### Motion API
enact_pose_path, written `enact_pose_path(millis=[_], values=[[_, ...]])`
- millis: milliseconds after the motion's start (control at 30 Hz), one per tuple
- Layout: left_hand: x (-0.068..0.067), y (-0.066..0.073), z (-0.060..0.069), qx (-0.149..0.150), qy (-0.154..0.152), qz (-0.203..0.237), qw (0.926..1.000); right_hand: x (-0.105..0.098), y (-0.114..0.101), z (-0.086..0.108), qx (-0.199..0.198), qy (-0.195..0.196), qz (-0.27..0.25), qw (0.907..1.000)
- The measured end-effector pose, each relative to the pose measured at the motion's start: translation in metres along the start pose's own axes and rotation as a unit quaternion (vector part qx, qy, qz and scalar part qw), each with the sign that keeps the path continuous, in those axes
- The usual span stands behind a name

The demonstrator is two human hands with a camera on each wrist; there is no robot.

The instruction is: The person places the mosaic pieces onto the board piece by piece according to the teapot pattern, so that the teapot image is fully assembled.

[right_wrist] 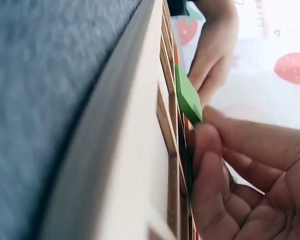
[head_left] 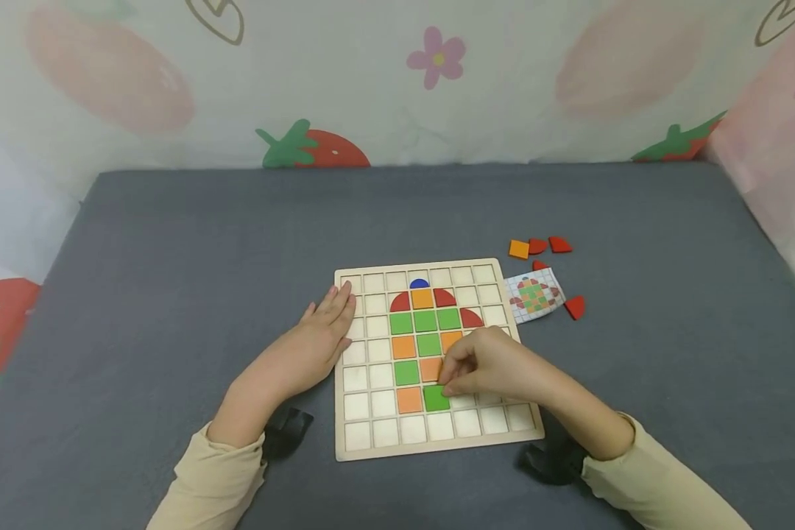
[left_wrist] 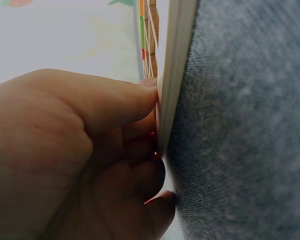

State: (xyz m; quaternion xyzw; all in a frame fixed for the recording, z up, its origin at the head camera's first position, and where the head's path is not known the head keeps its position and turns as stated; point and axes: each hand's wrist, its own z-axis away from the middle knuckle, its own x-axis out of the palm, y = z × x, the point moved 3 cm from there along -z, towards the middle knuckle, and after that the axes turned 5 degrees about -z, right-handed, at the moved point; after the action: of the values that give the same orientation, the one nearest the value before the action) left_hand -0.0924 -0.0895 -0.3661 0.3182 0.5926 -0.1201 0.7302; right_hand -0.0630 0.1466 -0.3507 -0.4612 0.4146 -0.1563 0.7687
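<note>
My right hand (head_left: 493, 361) pinches a green square tile (head_left: 436, 398) between thumb and finger, low on the wooden grid board (head_left: 359, 453). In the right wrist view the green tile (right_wrist: 188, 94) is tilted against the grid. The left hand (head_left: 313, 342) lies with fingers extended over the board's left edge; in the left wrist view its thumb touches the board's side (left_wrist: 173, 75). Green and orange squares fill middle cells, with red quarter pieces (head_left: 400, 302) around them and a blue half-round piece (head_left: 419, 283) on top.
A printed pattern card (head_left: 535, 295) lies partly beside the board's right edge. Around it are red quarter pieces (head_left: 575, 307) and an orange square (head_left: 520, 249). The dark table (head_left: 205, 243) meets a strawberry-patterned cloth (head_left: 490, 110) at the back.
</note>
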Motion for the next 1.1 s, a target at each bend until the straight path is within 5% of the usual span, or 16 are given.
enact_pose_path(millis=[267,633,1100], values=[[0.001,0.0,0.001,0.005,0.003,0.005,1.0,-0.016,-0.005,0.006,-0.013,-0.025,-0.034,0.999],[0.002,0.0,0.001,0.007,0.003,0.005,1.0,-0.073,-0.006,0.025,0.033,0.094,-0.045,0.994],[0.008,-0.001,-0.004,0.008,0.017,0.005,0.9998,-0.161,0.017,0.004,0.096,0.131,-0.045,0.9857]])
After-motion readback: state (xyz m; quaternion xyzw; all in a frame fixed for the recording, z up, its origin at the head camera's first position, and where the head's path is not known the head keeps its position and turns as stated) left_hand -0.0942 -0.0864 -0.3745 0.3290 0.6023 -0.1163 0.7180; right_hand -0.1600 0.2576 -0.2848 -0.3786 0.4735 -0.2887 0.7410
